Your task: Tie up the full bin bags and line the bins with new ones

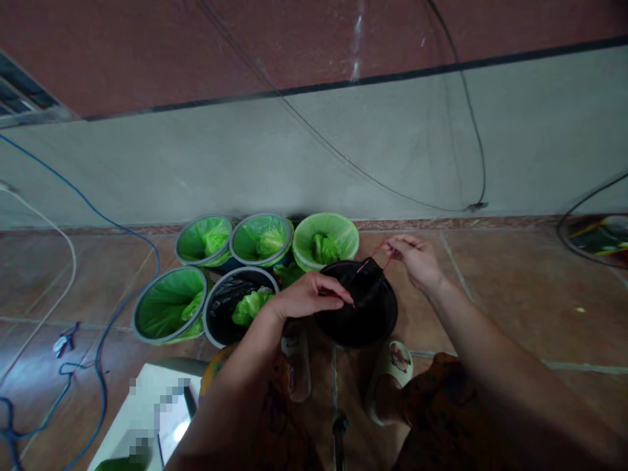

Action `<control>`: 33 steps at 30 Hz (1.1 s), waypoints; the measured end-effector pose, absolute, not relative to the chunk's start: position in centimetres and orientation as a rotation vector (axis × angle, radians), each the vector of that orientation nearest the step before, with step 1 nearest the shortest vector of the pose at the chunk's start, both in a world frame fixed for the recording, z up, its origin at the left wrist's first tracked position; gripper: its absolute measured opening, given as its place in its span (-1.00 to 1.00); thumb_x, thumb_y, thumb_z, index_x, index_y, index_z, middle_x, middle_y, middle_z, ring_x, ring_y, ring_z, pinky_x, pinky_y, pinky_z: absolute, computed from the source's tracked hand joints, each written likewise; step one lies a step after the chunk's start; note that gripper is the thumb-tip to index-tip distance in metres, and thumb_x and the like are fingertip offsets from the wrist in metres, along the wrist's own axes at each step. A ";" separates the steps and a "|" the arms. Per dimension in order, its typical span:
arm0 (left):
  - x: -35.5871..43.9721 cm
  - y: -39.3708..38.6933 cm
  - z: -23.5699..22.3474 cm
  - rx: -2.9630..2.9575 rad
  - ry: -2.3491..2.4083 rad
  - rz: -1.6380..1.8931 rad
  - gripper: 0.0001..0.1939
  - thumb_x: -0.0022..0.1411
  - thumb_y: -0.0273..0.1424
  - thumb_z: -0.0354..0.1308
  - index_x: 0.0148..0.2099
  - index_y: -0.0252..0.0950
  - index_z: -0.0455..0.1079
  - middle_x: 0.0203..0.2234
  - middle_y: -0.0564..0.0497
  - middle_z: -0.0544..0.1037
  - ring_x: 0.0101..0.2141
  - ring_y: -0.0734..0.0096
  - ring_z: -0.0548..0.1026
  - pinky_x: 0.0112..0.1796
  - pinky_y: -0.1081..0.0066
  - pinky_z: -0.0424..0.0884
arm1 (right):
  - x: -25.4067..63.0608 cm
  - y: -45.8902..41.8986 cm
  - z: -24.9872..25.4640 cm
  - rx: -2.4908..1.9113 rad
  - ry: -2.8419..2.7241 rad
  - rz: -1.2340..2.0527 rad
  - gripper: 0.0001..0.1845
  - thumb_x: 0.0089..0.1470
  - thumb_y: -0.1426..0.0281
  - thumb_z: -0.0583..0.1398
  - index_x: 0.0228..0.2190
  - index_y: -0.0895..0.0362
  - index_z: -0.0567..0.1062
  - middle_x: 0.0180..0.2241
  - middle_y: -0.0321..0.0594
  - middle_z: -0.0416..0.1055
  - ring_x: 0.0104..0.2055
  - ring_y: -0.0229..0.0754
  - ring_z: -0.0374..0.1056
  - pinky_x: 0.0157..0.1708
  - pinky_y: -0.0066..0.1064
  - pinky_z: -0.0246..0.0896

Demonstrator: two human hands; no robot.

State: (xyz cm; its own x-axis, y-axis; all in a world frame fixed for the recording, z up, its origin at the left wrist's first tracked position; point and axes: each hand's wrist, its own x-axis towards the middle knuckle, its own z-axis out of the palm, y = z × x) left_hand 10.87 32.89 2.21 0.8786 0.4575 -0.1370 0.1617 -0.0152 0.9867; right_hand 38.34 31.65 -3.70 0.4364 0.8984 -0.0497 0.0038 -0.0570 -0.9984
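Observation:
My left hand (309, 294) is closed in a pinch on a thin red drawstring at the near edge of a black bag (366, 281). My right hand (416, 260) pinches the same red string (375, 252) at the bag's far side. The black bag sits in a round bin (358, 327) on the tiled floor between my feet. Left of it stand several bins: one lined in black (223, 311) and others lined in green (169, 304), each holding a crumpled green bag.
A grey wall runs behind the bins. Blue cable (101, 340) and white cable (59, 242) trail over the floor at left. A white box (147, 412) lies near my left arm. My sandalled feet (392, 366) flank the bin. Black wires hang on the wall.

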 end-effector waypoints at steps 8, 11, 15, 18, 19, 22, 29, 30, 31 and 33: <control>12.3 33.3 2.6 1.748 0.575 0.797 -0.82 0.25 -0.33 0.20 -0.27 -0.31 0.59 -0.32 -0.06 0.58 -0.23 0.38 0.52 -0.09 0.36 0.39 | 35.3 31.0 -0.9 -1.327 -0.950 1.057 -0.73 -0.14 0.16 0.35 -0.51 0.11 0.53 -0.52 -0.29 0.45 -0.53 -0.33 0.21 -0.48 -0.45 0.13; 13.3 33.5 2.8 1.790 0.561 0.890 -0.85 0.24 -0.38 0.19 -0.30 -0.29 0.59 -0.28 -0.04 0.57 -0.19 0.38 0.51 -0.04 0.32 0.37 | 34.3 30.5 0.0 -1.316 -1.108 1.217 -0.70 -0.10 0.15 0.33 -0.42 0.12 0.55 -0.50 -0.30 0.45 -0.51 -0.32 0.21 -0.47 -0.45 0.11; 14.3 33.9 2.7 1.778 0.582 0.925 -0.86 0.20 -0.45 0.17 -0.35 -0.29 0.57 -0.27 -0.03 0.55 -0.17 0.37 0.50 -0.02 0.32 0.36 | 33.0 29.9 0.6 -1.163 -1.356 1.470 -0.69 -0.07 0.20 0.33 -0.31 0.13 0.54 -0.43 -0.33 0.45 -0.43 -0.30 0.27 -0.40 -0.44 0.17; 15.0 34.0 2.7 1.734 0.597 0.964 -0.85 0.18 -0.47 0.15 -0.36 -0.30 0.55 -0.27 -0.04 0.54 -0.16 0.38 0.49 -0.01 0.33 0.36 | 31.9 29.7 0.2 -1.092 -1.397 1.533 -0.75 -0.11 0.25 0.35 -0.41 0.12 0.49 -0.51 -0.38 0.39 -0.46 -0.31 0.25 -0.42 -0.45 0.17; 15.3 34.0 2.7 1.721 0.605 0.971 -0.85 0.18 -0.47 0.14 -0.36 -0.31 0.54 -0.25 -0.04 0.53 -0.15 0.38 0.49 -0.01 0.34 0.36 | 31.6 29.7 0.0 -1.091 -1.388 1.541 -0.76 -0.11 0.24 0.36 -0.46 0.12 0.47 -0.55 -0.39 0.37 -0.49 -0.32 0.23 -0.45 -0.45 0.16; 15.8 33.9 2.5 1.681 0.647 0.959 -0.88 0.18 -0.45 0.15 -0.35 -0.31 0.52 -0.21 -0.03 0.53 -0.16 0.40 0.50 -0.03 0.37 0.36 | 30.9 29.9 -0.6 -1.092 -1.346 1.577 -0.69 -0.07 0.15 0.34 -0.52 0.11 0.44 -0.59 -0.36 0.37 -0.54 -0.34 0.21 -0.51 -0.45 0.14; 15.1 35.0 -0.2 1.643 1.319 0.821 -0.76 0.12 -0.53 0.13 -0.11 -0.36 0.42 -0.30 -0.07 0.57 -0.28 0.33 0.51 -0.13 0.33 0.40 | 31.9 30.3 -0.5 -1.127 -0.943 1.479 -0.61 -0.08 0.11 0.37 -0.33 0.11 0.45 -0.52 -0.35 0.43 -0.53 -0.34 0.29 -0.49 -0.48 0.19; 15.0 34.8 -0.6 1.700 1.360 0.704 -0.73 0.11 -0.55 0.12 -0.10 -0.37 0.42 -0.28 -0.09 0.58 -0.26 0.30 0.52 -0.12 0.31 0.40 | 32.0 30.3 -0.4 -1.127 -0.906 1.453 -0.61 -0.09 0.12 0.38 -0.33 0.11 0.45 -0.51 -0.35 0.43 -0.53 -0.35 0.29 -0.49 -0.49 0.19; 15.1 34.4 -1.1 1.770 1.342 0.574 -0.71 0.10 -0.55 0.11 -0.09 -0.38 0.43 -0.26 -0.11 0.59 -0.24 0.27 0.52 -0.12 0.30 0.40 | 32.1 30.3 -0.3 -1.123 -0.881 1.436 -0.62 -0.09 0.13 0.38 -0.33 0.11 0.45 -0.50 -0.35 0.43 -0.52 -0.35 0.29 -0.49 -0.49 0.19; 15.8 33.2 -1.9 1.902 1.191 0.367 -0.72 0.14 -0.50 0.12 -0.08 -0.36 0.46 -0.21 -0.12 0.60 -0.20 0.23 0.53 -0.10 0.30 0.41 | 31.9 30.3 -0.2 -1.110 -0.860 1.432 -0.63 -0.09 0.14 0.38 -0.34 0.10 0.45 -0.49 -0.34 0.43 -0.52 -0.35 0.29 -0.49 -0.48 0.19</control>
State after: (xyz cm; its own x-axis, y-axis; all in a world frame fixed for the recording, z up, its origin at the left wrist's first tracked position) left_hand 15.77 33.16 -1.94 0.5053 0.8446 -0.1770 0.5983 -0.1951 0.7771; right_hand 31.88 30.27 -0.22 0.0137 0.9848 -0.1729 -0.3099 -0.1602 -0.9372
